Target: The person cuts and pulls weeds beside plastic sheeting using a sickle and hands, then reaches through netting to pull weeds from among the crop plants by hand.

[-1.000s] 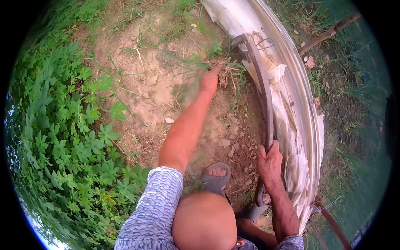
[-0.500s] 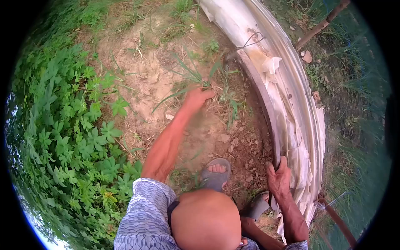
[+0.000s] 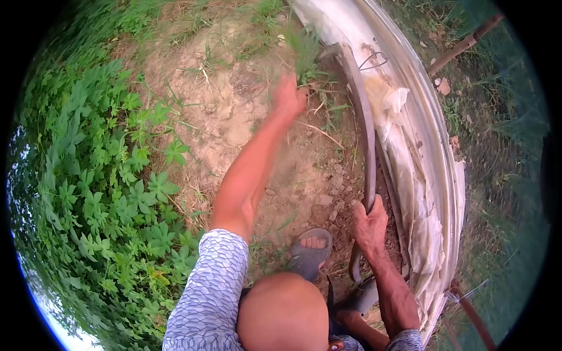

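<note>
- With clock directions being read from the middle of the head view, the left hand [image 3: 290,98] is being stretched toward 12 o'clock, low over bare soil [image 3: 222,114].
- Its fingers are being curled inward, with no gap showing; grass [image 3: 307,54] is apparently being gripped at its lower end, though the blades are being blurred and the hold is being partly hidden.
- At 4 o'clock, the handle of a tool [image 3: 366,131] is being held by the right hand [image 3: 370,225], its fingers being wrapped fully round.
- The tool is being held lengthwise, its far end being angled toward 1 o'clock, just beside the grass, and its near end toward 5 o'clock, by the feet.
- On the tool's outer side, a long folded sheet [image 3: 422,234] is curving from 1 to 5 o'clock; a wire loop [image 3: 374,58] is being seen against it.
- Leafy plants [image 3: 93,199] are filling the side from 7 to 10 o'clock, and a sandal [image 3: 308,260] is being planted near 5 o'clock.
- The step in hand is being judged as one of handling grass with the left while the tool is being steadied with the right.
- For any next move, a firm hold on the grass is being called for, with the left fingers being kept clear of the tool's far end.
</note>
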`<action>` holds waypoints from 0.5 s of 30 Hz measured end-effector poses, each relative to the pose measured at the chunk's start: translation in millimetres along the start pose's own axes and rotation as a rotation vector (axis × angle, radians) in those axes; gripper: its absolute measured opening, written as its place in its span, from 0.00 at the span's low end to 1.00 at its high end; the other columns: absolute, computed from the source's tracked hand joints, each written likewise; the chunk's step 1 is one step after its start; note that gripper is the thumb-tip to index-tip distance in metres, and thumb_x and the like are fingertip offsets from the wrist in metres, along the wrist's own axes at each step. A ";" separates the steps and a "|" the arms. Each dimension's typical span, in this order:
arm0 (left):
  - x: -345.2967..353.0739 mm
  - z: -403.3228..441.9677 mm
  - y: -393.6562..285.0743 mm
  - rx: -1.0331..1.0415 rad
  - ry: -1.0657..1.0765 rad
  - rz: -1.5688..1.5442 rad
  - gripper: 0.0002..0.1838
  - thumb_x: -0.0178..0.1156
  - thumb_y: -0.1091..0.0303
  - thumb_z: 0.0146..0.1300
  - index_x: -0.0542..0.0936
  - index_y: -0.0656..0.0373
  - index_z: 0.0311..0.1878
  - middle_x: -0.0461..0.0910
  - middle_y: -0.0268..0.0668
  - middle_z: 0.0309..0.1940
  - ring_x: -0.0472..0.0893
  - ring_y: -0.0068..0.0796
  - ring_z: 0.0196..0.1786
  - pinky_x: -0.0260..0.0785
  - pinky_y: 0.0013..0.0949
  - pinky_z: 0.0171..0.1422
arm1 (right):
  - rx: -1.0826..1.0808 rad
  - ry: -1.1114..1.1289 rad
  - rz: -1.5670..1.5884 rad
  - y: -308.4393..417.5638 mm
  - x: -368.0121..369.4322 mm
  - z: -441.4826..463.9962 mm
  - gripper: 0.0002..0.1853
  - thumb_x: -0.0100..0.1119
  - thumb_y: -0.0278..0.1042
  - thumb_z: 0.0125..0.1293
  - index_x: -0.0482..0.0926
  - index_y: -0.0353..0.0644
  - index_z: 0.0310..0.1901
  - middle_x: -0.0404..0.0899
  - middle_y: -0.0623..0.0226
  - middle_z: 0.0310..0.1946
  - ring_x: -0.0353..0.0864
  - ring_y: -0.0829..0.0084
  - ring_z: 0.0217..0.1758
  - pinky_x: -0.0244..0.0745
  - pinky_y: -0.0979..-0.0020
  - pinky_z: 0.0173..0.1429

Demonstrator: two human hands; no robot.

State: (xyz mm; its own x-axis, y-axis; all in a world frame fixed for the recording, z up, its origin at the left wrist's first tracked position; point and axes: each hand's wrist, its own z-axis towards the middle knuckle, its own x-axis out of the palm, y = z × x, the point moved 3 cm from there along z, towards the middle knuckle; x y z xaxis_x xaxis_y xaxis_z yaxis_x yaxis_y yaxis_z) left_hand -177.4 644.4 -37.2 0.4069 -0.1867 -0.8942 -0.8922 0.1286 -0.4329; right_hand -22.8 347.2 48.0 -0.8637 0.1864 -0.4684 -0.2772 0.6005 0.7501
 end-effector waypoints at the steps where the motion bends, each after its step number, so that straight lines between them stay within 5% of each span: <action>1: -1.0 -2.5 13.2 -0.083 -0.091 -0.212 0.18 0.61 0.65 0.54 0.76 0.58 0.49 0.76 0.47 0.43 0.77 0.48 0.45 0.69 0.45 0.49 | 0.007 0.000 0.002 -3.5 0.9 0.8 0.15 0.59 0.40 0.62 0.68 0.36 0.37 0.73 0.59 0.21 0.76 0.66 0.25 0.72 0.64 0.33; 2: -1.7 -5.1 26.6 -0.166 -0.182 -0.423 0.18 0.63 0.65 0.54 0.77 0.58 0.48 0.80 0.42 0.34 0.80 0.42 0.38 0.70 0.41 0.45 | 0.009 0.022 0.031 -7.7 2.9 2.9 0.15 0.59 0.39 0.62 0.69 0.36 0.37 0.73 0.59 0.21 0.75 0.68 0.25 0.72 0.64 0.33; 8: 1.9 -21.6 81.5 -0.335 -0.362 -0.807 0.19 0.66 0.67 0.57 0.76 0.67 0.48 0.81 0.41 0.37 0.76 0.26 0.37 0.69 0.33 0.43 | 0.069 0.122 0.147 -7.7 31.4 16.0 0.14 0.59 0.38 0.62 0.71 0.36 0.39 0.74 0.58 0.23 0.75 0.67 0.27 0.72 0.64 0.35; 12: -26.0 -42.1 72.9 -0.324 -0.481 -1.027 0.15 0.64 0.68 0.58 0.76 0.64 0.46 0.80 0.40 0.34 0.78 0.28 0.34 0.70 0.32 0.38 | 0.107 0.142 -0.099 -50.5 15.0 -14.6 0.15 0.60 0.39 0.61 0.71 0.35 0.39 0.74 0.57 0.23 0.75 0.64 0.27 0.72 0.64 0.35; 15: -46.8 -50.2 70.8 -0.551 -0.399 -1.418 0.06 0.59 0.72 0.58 0.74 0.60 0.37 0.76 0.34 0.26 0.77 0.28 0.25 0.68 0.29 0.25 | 0.096 0.158 -0.069 -73.3 -10.1 -34.5 0.15 0.61 0.39 0.61 0.70 0.35 0.38 0.73 0.59 0.21 0.75 0.65 0.25 0.72 0.63 0.33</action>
State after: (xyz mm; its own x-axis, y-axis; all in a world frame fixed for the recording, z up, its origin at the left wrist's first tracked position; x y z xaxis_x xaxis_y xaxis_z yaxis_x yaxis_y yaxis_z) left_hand -269.5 613.4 -20.2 0.8857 0.4284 0.1787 0.3240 -0.2951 -0.8989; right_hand -8.2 274.4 13.8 -0.9013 0.0226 -0.4325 -0.3032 0.6802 0.6673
